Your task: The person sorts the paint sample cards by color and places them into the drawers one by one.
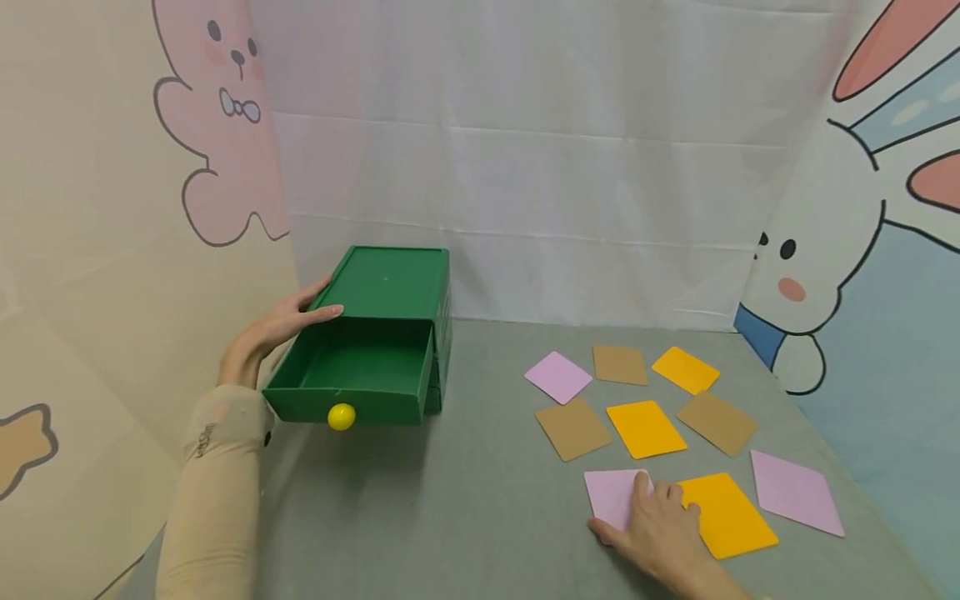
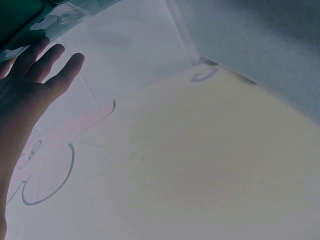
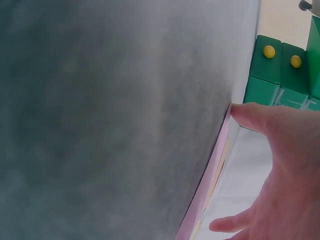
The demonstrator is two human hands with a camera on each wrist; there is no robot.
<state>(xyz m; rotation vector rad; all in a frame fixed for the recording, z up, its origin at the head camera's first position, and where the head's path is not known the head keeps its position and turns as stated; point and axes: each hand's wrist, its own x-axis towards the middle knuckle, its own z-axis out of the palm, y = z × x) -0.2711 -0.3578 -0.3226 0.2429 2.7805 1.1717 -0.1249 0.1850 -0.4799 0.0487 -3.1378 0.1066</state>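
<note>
A green drawer cabinet (image 1: 397,283) stands at the left of the table, its top drawer (image 1: 382,404) pulled out by a yellow knob's side (image 1: 341,417). My left hand (image 1: 288,321) rests on the cabinet's left front corner, thumb over the top edge and fingers along the side. In the left wrist view, those fingers (image 2: 60,70) are spread and fairly straight. At the front right, my right hand (image 1: 660,533) spans a pink square card (image 1: 611,496). Its thumb (image 3: 250,114) touches the card's edge, while the other fingers stand apart from the thumb.
Right of my hand lie a large yellow card (image 1: 731,517) and a pink card (image 1: 798,492). Behind are brown cards (image 1: 573,429), yellow cards (image 1: 647,429) and a smaller pink card (image 1: 558,377). A white curtain (image 1: 555,167) hangs at the table's back edge.
</note>
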